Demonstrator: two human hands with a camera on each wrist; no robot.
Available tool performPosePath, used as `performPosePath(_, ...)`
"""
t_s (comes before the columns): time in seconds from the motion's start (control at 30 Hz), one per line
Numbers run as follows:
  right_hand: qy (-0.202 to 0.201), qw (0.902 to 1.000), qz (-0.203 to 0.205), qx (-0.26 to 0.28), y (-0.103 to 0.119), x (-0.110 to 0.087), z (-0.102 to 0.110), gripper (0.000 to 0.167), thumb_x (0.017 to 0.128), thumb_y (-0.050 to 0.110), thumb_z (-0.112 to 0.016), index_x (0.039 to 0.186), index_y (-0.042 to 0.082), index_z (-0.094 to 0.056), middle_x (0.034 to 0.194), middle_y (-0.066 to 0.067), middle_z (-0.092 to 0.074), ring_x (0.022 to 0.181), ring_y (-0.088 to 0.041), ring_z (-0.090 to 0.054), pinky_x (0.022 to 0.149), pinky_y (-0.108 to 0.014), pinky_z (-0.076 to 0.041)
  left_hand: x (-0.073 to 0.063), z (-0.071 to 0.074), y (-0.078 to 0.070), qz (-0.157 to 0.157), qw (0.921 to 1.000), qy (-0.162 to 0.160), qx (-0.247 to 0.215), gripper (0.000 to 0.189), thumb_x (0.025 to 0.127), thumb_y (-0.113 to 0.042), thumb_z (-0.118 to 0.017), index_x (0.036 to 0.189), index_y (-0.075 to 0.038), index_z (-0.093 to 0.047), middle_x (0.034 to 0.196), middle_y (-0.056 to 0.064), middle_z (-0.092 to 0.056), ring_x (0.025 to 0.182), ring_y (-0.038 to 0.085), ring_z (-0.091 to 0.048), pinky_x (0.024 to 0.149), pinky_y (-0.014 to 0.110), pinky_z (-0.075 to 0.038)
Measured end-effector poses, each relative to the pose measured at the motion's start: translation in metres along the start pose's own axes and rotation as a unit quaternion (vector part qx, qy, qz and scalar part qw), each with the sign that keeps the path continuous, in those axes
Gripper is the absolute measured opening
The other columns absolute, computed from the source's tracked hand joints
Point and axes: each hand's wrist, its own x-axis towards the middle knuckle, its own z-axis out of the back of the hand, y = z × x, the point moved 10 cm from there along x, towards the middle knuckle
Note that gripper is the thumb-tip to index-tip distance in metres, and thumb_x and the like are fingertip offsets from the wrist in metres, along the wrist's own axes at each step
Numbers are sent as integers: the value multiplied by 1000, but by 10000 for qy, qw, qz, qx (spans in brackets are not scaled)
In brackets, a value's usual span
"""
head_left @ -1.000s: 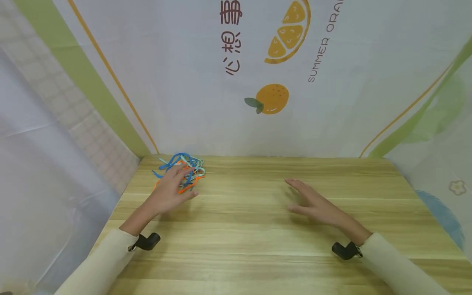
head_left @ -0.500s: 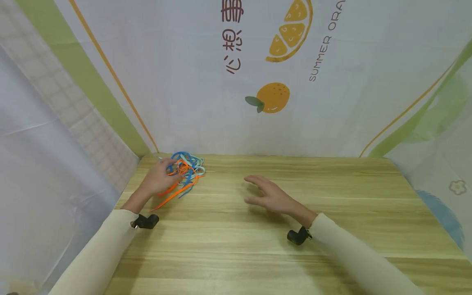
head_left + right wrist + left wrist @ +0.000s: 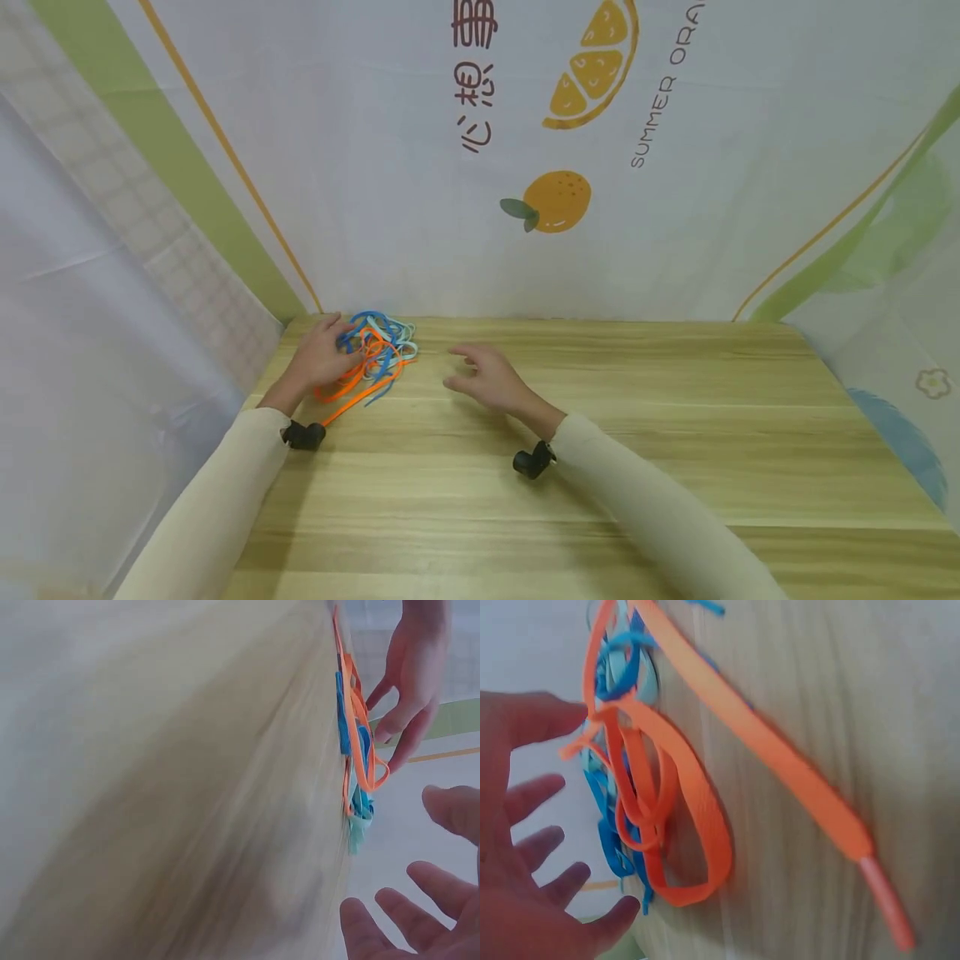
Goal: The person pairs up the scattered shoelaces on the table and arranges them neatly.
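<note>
Leftward over the table [image 3: 480,517] the right hand [image 3: 489,382] has swung since a second ago, from well apart to near the laces [image 3: 384,363]. Less far, the left hand [image 3: 318,358] has shifted to the outer side of the pile, and one end of the orange lace [image 3: 776,759] has come out toward the near edge.

That pile lies at the table's far left corner, just before the cloth [image 3: 405,208]. Orange loops sit on top, with the blue lace [image 3: 632,639] and the pale green lace [image 3: 358,831] tangled beneath and behind.

The left hand's fingers are spread and loosely bent, gripping nothing (one tip comes right up to an orange strand, though whether it touches I cannot tell). The right hand's fingers are likewise relaxed and apart, free of any lace, to the right of the heap.

Each cream sleeve [image 3: 652,504] ends at a black camera [image 3: 532,460]. The cloth bears a printed orange [image 3: 558,202] and a slice [image 3: 596,75].
</note>
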Motion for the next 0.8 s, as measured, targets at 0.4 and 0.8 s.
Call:
performPosePath(0.4,-167,9993,-280,-191,12,29,-23,55,103,17,-76,153,-1,-61,159,-17,-58,137,-42,-62,113,-53,-51,15,-18,17,-249,9985,485,-26,80,93,-41,-72,154,9,-55,158,35,-50,146,60,-43,120,71,-34)
performPosePath(0.8,-141,9990,-398,-164,7,31,-29,59,98,14,-80,153,2,-63,159,-17,-59,134,-43,-64,113,-56,-51,3,-33,12,-1018,9943,150,-265,68,86,-31,-83,139,8,-69,139,33,-65,129,56,-59,107,67,-46)
